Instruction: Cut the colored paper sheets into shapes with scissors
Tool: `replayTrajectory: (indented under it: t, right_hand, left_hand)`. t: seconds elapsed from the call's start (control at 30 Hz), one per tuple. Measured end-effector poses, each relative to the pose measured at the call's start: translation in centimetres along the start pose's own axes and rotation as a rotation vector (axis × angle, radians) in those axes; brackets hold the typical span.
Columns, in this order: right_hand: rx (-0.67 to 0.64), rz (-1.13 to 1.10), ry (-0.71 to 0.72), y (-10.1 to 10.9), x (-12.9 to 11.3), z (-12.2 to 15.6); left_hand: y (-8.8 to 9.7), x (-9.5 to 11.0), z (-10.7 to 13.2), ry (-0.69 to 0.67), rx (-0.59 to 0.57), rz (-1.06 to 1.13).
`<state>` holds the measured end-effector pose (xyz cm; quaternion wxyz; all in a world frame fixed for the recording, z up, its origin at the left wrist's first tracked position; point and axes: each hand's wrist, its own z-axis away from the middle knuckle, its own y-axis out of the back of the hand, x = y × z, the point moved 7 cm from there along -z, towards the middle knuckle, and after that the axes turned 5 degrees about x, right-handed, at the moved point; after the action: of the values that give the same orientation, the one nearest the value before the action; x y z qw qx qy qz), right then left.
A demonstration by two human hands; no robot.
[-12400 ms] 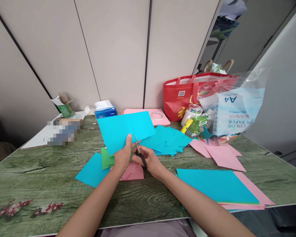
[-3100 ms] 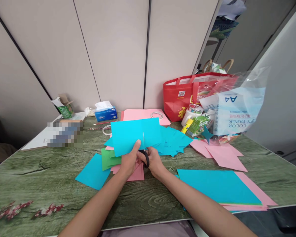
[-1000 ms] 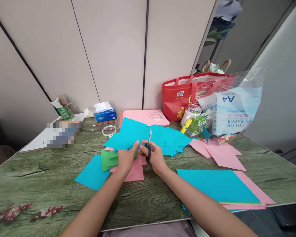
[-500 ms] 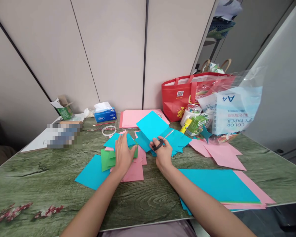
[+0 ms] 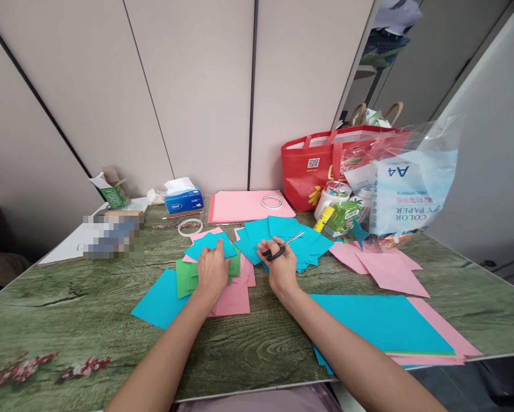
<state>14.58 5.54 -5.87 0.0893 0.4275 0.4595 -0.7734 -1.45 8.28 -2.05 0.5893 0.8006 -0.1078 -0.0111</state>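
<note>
My right hand (image 5: pixel 283 272) is closed round the black handles of a pair of scissors (image 5: pixel 276 252), whose blades point up and to the right. Under and behind the scissors spreads a heap of blue paper squares (image 5: pixel 315 243). My left hand (image 5: pixel 213 272) lies with its fingers apart on a smaller group of blue paper pieces (image 5: pixel 197 246). Green paper pieces (image 5: pixel 185 277) stick out beneath that hand, and pink paper pieces (image 5: pixel 233 300) lie under those. Another blue sheet (image 5: pixel 160 300) rests to their left.
Blue and pink sheets (image 5: pixel 377 323) are stacked at the front right. Pink squares (image 5: pixel 390 269), a glue stick (image 5: pixel 324 218), a red bag (image 5: pixel 300 177) and an A4 paper pack (image 5: pixel 411 194) stand or lie right. Behind are pink sheets (image 5: pixel 248 206), tape (image 5: pixel 190 227) and a tissue box (image 5: pixel 183 201).
The blue square that was raised at my right hand has gone down onto the blue heap, uncovering the tape roll behind. My left hand has lowered onto the blue pieces.
</note>
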Motion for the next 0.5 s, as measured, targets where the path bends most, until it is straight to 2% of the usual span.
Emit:
replayTrajectory:
  t: [0.13, 0.33, 0.5]
  right_hand:
    - [-0.088, 0.043, -0.008, -0.7, 0.4, 0.7]
    - [-0.160, 0.086, -0.078, -1.1, 1.1, 1.1]
    - [-0.192, 0.125, -0.094, -1.2, 1.5, 1.1]
  left_hand:
    - [-0.4, 0.1, 0.0, -0.039, 0.007, 0.022]
    - [-0.6, -0.3, 0.2, 0.049, -0.085, 0.027]
    - [-0.3, -0.4, 0.1, 0.061, -0.066, 0.060]
